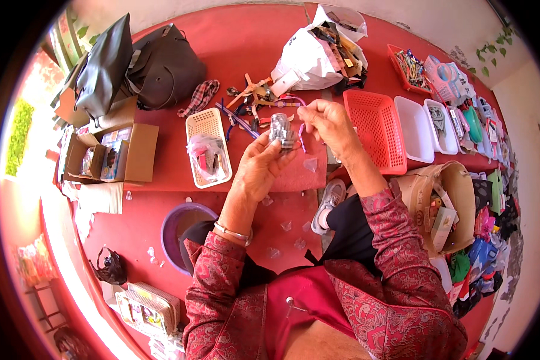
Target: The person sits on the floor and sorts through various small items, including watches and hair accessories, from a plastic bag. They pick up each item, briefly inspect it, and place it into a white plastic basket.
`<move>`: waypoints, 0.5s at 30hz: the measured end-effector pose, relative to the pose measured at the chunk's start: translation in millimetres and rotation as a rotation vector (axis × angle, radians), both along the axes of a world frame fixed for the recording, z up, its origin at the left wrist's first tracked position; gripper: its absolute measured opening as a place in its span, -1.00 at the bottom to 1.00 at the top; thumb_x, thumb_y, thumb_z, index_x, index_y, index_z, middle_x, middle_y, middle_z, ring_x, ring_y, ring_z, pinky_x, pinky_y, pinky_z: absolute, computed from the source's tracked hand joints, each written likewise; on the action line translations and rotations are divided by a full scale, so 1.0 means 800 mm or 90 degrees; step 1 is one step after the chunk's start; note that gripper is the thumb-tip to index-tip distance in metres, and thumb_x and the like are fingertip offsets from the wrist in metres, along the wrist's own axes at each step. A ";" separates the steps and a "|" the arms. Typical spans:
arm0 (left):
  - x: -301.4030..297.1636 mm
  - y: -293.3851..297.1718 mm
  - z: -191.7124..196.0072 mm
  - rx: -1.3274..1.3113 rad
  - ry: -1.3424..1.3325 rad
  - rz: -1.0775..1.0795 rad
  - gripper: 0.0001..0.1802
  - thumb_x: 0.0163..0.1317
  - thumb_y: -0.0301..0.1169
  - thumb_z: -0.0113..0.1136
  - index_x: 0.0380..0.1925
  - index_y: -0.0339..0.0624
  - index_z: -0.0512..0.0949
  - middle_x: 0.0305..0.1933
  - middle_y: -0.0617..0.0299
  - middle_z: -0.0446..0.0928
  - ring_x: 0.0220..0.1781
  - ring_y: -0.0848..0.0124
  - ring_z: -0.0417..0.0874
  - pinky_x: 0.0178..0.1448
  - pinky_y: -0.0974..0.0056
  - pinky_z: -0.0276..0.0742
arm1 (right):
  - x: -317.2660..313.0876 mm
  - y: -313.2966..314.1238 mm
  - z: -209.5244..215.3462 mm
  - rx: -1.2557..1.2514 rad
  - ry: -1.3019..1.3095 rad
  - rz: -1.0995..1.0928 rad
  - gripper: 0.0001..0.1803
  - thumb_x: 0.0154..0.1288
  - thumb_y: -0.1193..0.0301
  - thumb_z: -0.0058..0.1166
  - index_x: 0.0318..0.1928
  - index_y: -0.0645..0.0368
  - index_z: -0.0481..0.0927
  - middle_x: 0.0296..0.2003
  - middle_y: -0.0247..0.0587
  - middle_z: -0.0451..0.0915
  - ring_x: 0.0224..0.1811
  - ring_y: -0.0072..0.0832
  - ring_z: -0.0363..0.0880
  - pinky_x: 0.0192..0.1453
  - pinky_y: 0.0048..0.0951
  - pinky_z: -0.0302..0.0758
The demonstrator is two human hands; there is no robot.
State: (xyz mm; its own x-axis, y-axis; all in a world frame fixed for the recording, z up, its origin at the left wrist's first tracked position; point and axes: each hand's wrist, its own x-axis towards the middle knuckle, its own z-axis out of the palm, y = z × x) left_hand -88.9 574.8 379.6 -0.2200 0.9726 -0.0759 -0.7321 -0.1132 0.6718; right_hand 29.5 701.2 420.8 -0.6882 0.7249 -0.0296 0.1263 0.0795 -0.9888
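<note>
Clear-wrapped grey bundle [281,133] is in the left hand [264,158], thumb and fingers curled on its lower part; upper part exposed, likely to give the other hand access. Right hand [330,127] is raised just beside it, fingertips drawn close; can't tell if they meet or grip anything. Purple basin [167,237] near left leg; open cardboard box [415,201] by the right forearm, apparently within easy reach. Beyond: clear plastic scraps [309,164], white basket [205,125] with plastic-wrapped items, probably containing small loose stuff; red basket [372,132] to the right. Farther: strap pile [255,96], then stuffed white bag [306,60], dark bags [165,69] back left.
</note>
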 end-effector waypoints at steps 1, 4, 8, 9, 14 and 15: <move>0.003 0.001 -0.005 -0.018 0.099 0.044 -0.63 0.15 -0.50 0.02 -0.02 -0.31 0.31 -0.14 0.07 0.44 -0.14 0.30 0.51 -0.03 0.29 0.47 | -0.001 -0.005 0.002 0.043 -0.034 0.005 -0.66 0.10 0.21 0.12 -0.35 0.29 0.50 -0.62 -0.35 0.47 -0.69 -0.71 0.35 -0.65 -0.71 0.27; 0.011 0.003 0.000 -0.125 0.563 0.201 -0.49 -0.02 -0.51 0.19 -0.01 -0.26 0.31 -0.20 0.09 0.44 -0.22 0.31 0.51 -0.10 0.31 0.48 | -0.009 -0.019 -0.006 0.093 -0.049 0.079 -0.66 0.09 0.23 0.11 -0.33 0.31 0.51 -0.54 -0.31 0.53 -0.59 -0.70 0.42 -0.56 -0.65 0.34; 0.014 0.002 -0.002 -0.114 0.725 0.313 -0.37 -0.15 -0.50 0.29 0.01 -0.26 0.30 -0.21 0.10 0.41 -0.22 0.30 0.50 -0.16 0.31 0.49 | -0.011 -0.006 -0.025 -0.114 0.079 0.089 -0.75 0.06 0.35 0.11 -0.29 0.26 0.53 -0.52 -0.34 0.54 -0.57 -0.68 0.44 -0.53 -0.65 0.35; 0.013 0.001 -0.001 -0.126 0.682 0.299 -0.37 -0.14 -0.50 0.29 0.01 -0.28 0.29 -0.19 0.10 0.41 -0.20 0.30 0.50 -0.17 0.31 0.50 | -0.009 -0.004 -0.025 -0.123 0.065 0.086 -0.77 0.08 0.40 0.08 -0.27 0.28 0.51 -0.48 -0.30 0.54 -0.52 -0.66 0.47 -0.48 -0.65 0.39; 0.008 -0.004 0.004 -0.069 0.227 0.057 -0.64 0.16 -0.38 0.08 -0.11 -0.40 0.34 -0.26 0.14 0.51 -0.29 0.46 0.56 -0.18 0.39 0.50 | -0.010 -0.007 -0.028 -0.048 0.051 0.040 -0.80 0.08 0.37 0.08 -0.34 0.25 0.53 -0.51 -0.34 0.52 -0.54 -0.68 0.44 -0.49 -0.68 0.37; 0.007 -0.003 0.003 -0.071 0.228 0.047 -0.66 0.17 -0.37 0.06 -0.12 -0.38 0.36 -0.25 0.16 0.51 -0.29 0.47 0.55 -0.18 0.41 0.49 | -0.011 -0.007 -0.031 -0.019 0.069 0.020 -0.79 0.06 0.31 0.10 -0.40 0.21 0.57 -0.57 -0.39 0.51 -0.59 -0.71 0.40 -0.54 -0.70 0.31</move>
